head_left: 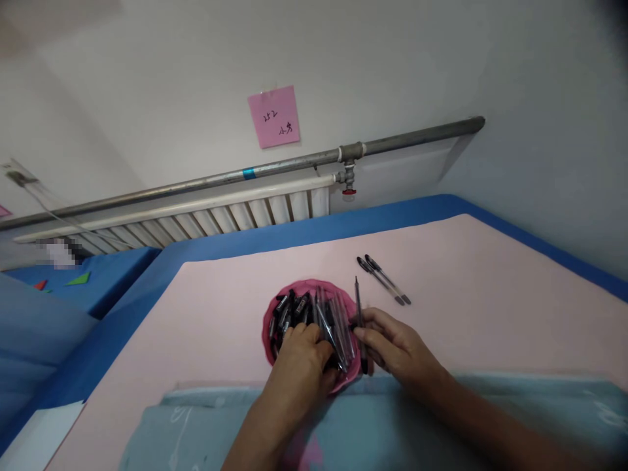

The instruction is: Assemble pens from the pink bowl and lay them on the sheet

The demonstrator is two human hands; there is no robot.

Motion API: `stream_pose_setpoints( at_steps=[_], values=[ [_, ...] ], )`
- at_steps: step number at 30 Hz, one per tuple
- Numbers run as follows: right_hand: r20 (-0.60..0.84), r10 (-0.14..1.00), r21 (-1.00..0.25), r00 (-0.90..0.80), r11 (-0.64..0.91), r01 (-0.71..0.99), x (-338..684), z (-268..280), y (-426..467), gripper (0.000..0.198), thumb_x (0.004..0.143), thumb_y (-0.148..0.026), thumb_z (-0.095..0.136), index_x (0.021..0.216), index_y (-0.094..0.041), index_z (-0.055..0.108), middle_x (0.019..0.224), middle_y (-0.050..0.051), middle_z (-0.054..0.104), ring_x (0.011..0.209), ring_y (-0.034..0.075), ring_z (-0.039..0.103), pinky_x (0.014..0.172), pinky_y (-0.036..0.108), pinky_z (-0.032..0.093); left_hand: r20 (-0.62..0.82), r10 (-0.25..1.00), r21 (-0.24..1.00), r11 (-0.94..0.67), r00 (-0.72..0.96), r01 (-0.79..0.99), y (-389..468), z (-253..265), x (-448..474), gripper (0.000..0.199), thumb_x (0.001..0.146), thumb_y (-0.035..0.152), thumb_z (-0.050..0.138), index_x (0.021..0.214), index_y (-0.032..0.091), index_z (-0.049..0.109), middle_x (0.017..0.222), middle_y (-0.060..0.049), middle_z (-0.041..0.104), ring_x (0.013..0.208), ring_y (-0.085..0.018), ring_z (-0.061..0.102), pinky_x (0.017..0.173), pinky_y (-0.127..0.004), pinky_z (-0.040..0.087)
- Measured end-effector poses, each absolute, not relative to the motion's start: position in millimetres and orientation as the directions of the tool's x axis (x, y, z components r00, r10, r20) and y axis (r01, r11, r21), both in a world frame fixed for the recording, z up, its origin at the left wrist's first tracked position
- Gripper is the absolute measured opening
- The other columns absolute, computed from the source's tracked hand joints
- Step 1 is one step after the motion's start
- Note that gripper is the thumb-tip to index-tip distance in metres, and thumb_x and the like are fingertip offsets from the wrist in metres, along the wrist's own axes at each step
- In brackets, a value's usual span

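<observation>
A round pink basket stands on the pink table cover. Black pen caps fill its left side, and clear pen barrels lie on its right. My left hand reaches into the basket with bent fingers among these parts; its fingertips are hidden, so what they grip cannot be made out. Just right of the rim, my right hand pinches an uncapped pen upright, point upward. Behind that hand, two capped pens lie side by side on the cover.
A folded light-blue cloth lies along the near side. The pink cover rests on a blue surface. Against the wall are a white radiator, a metal pipe and a pink note.
</observation>
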State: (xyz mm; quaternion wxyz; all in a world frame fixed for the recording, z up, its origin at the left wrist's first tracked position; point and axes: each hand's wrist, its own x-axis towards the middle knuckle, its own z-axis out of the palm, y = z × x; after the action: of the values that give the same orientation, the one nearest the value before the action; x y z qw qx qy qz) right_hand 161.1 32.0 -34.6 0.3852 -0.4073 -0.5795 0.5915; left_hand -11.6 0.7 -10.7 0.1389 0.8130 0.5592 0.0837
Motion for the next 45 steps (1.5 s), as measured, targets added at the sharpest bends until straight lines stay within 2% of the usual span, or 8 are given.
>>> stream_pose_setpoints(
  at_steps=[4, 8, 13, 21, 32, 37, 40, 45],
  values=[
    [-0.037, 0.924, -0.999, -0.38, -0.026, 0.034, 161, -32, 32, 0.015, 0.082, -0.034, 0.05, 0.085, -0.019, 0.051, 0.047, -0.009, 0.047, 0.038, 0.008, 0.046, 0.036, 0.02, 0.031, -0.007, 0.931, 0.41, -0.33, 0.364, 0.85, -2, -5, -18, 0.008, 0.071, 0.018, 0.059, 0.074, 0.018, 0.066, 0.081, -0.005, 0.057, 0.08, -0.02, 0.05, 0.074, -0.035, 0.039],
    [-0.044, 0.932, -0.998, -0.359, -0.022, 0.064, 162, -26, 32, 0.014, 0.083, -0.033, 0.049, 0.081, -0.019, 0.05, 0.044, -0.009, 0.044, 0.038, 0.008, 0.044, 0.036, 0.02, 0.03, 0.112, 0.957, 0.512, -0.286, 0.267, 0.81, 2, -3, -28, 0.022, 0.076, 0.013, 0.049, 0.087, 0.019, 0.066, 0.085, -0.006, 0.058, 0.084, -0.02, 0.053, 0.077, -0.035, 0.044],
    [-0.051, 0.938, -0.998, -0.343, -0.033, 0.059, 162, -26, 33, 0.014, 0.082, -0.033, 0.049, 0.079, -0.019, 0.049, 0.044, -0.01, 0.043, 0.037, 0.008, 0.044, 0.036, 0.02, 0.029, 0.358, 0.919, 0.436, -0.322, 0.167, 0.84, 14, -18, -31, 0.03, 0.08, 0.013, 0.046, 0.106, 0.017, 0.061, 0.114, -0.011, 0.058, 0.108, -0.024, 0.049, 0.095, -0.043, 0.038],
    [-0.06, 0.94, -0.998, -0.335, -0.063, 0.003, 159, -29, 35, 0.014, 0.08, -0.033, 0.052, 0.081, -0.02, 0.048, 0.045, -0.011, 0.044, 0.035, 0.008, 0.045, 0.036, 0.02, 0.032, 0.286, 0.924, 0.278, -0.335, 0.255, 0.9, 26, -29, -13, 0.036, 0.082, 0.031, 0.052, 0.114, 0.017, 0.058, 0.125, -0.014, 0.053, 0.118, -0.033, 0.04, 0.095, -0.054, 0.034],
    [-0.067, 0.947, -0.998, -0.314, -0.057, 0.041, 158, -27, 36, 0.016, 0.078, -0.036, 0.052, 0.081, -0.02, 0.05, 0.045, -0.011, 0.038, 0.035, 0.007, 0.039, 0.034, 0.019, 0.028, 0.237, 0.944, 0.342, -0.301, 0.229, 0.89, 26, -25, -9, 0.022, 0.076, 0.023, 0.056, 0.095, 0.018, 0.065, 0.123, -0.013, 0.053, 0.116, -0.033, 0.041, 0.094, -0.053, 0.032],
    [-0.062, 0.948, -0.997, -0.312, -0.045, 0.062, 158, -27, 36, 0.016, 0.078, -0.036, 0.053, 0.08, -0.02, 0.051, 0.047, -0.01, 0.04, 0.036, 0.007, 0.039, 0.034, 0.019, 0.026, 0.254, 0.937, 0.447, -0.332, 0.238, 0.831, 26, -25, -9, 0.022, 0.069, 0.021, 0.062, 0.091, 0.019, 0.063, 0.121, -0.011, 0.055, 0.115, -0.031, 0.042, 0.096, -0.052, 0.031],
    [-0.071, 0.945, -0.996, -0.319, -0.052, 0.067, 160, -24, 33, 0.016, 0.08, -0.036, 0.05, 0.081, -0.02, 0.05, 0.047, -0.009, 0.042, 0.037, 0.008, 0.041, 0.037, 0.02, 0.03, 0.319, 0.938, 0.612, -0.313, 0.135, 0.726, 25, -23, -12, 0.022, 0.068, 0.02, 0.062, 0.09, 0.019, 0.06, 0.114, -0.009, 0.058, 0.109, -0.028, 0.047, 0.095, -0.049, 0.033],
    [-0.042, 0.865, -0.978, -0.499, 0.068, 0.199, 162, -14, 22, 0.012, 0.079, -0.029, 0.049, 0.082, -0.019, 0.054, 0.057, -0.005, 0.047, 0.049, 0.011, 0.044, 0.047, 0.023, 0.034, 0.051, 0.995, 0.995, -0.043, -0.091, 0.093, 22, -14, -23, 0.022, 0.07, 0.019, 0.06, 0.091, 0.019, 0.055, 0.08, -0.001, 0.062, 0.075, -0.015, 0.059, 0.07, -0.03, 0.046]
  ],
)
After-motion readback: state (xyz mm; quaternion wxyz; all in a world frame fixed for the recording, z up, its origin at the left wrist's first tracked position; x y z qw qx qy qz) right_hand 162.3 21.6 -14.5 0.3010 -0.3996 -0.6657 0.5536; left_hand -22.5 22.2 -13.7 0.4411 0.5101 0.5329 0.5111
